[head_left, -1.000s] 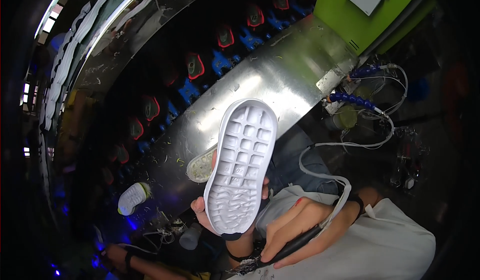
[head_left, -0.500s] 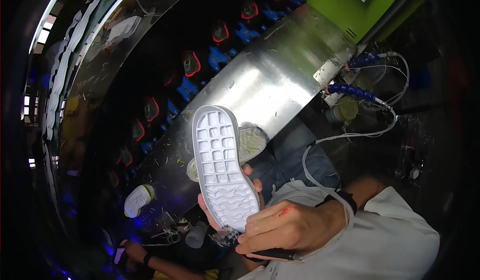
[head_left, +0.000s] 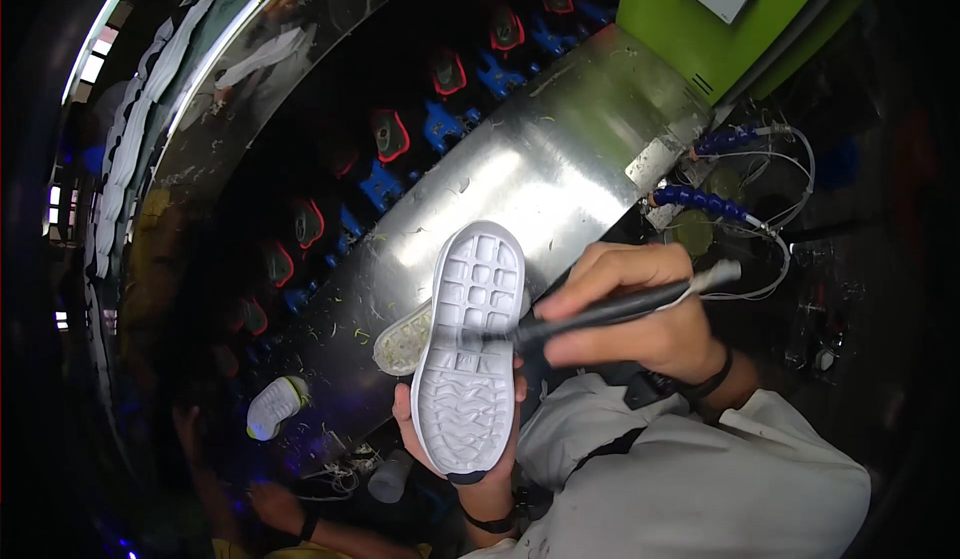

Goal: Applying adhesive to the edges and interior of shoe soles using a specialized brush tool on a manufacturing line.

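A white shoe sole (head_left: 470,359), patterned with square hollows in its upper part and wavy ridges in its lower part, stands tilted up before me. My left hand (head_left: 408,424) grips it from beneath, with fingers showing along both edges and the rest hidden behind. My right hand (head_left: 640,309) is closed round a black pen-shaped air tool (head_left: 610,316) with a pale hose at its rear end. Its thin tip, blurred by motion, lies over the middle of the sole; whether it touches cannot be made out.
Behind the sole, a pale pad with yellow shavings (head_left: 403,344) lies on the metal bench (head_left: 520,189). A white-and-yellow shoe piece (head_left: 275,406) lies left. Red-rimmed dark forms in blue holders (head_left: 390,136) line the far side. Blue jointed hoses (head_left: 700,199) stand right. Another person's hand (head_left: 275,507) is lower left.
The sole has shifted right and turned more upright. My right hand has risen from beside the sole's lower end to its right side, bringing the tool tip over its middle.
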Demonstrator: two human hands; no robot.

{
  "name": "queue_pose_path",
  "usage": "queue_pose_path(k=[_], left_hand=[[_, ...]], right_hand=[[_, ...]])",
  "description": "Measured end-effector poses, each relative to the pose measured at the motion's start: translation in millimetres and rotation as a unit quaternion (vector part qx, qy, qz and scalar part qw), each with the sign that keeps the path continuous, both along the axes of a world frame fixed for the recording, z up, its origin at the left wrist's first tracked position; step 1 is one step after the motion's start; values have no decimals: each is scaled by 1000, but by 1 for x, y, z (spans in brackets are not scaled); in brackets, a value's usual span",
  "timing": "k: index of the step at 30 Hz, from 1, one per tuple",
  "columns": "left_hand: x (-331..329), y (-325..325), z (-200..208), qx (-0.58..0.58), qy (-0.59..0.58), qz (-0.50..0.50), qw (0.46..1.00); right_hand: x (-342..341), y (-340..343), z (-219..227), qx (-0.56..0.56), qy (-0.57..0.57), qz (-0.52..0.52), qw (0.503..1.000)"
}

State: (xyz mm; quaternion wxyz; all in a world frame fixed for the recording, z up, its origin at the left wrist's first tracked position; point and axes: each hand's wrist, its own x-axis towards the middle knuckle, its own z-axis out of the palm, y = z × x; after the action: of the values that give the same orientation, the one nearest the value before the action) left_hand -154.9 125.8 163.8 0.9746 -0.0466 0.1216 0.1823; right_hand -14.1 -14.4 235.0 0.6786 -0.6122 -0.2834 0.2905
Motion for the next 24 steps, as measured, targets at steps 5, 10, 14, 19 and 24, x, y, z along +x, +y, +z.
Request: queue_pose_path(k=[5, 10, 14, 19, 24], left_hand=[[1, 34, 3, 62, -2, -124, 990], [4, 23, 25, 233, 143, 11, 962], [16, 29, 39, 251, 115, 41, 960], [90, 52, 103, 230, -66, 70, 968], [252, 138, 178, 472, 58, 170, 863]], right_hand=[[-57, 21, -30, 76, -173, 110, 976], [59, 57, -37, 34, 293, -1, 955], [-4, 57, -39, 48, -221, -195, 954], [5, 4, 20, 162, -96, 80, 979], [32, -29, 12, 225, 138, -163, 951]])
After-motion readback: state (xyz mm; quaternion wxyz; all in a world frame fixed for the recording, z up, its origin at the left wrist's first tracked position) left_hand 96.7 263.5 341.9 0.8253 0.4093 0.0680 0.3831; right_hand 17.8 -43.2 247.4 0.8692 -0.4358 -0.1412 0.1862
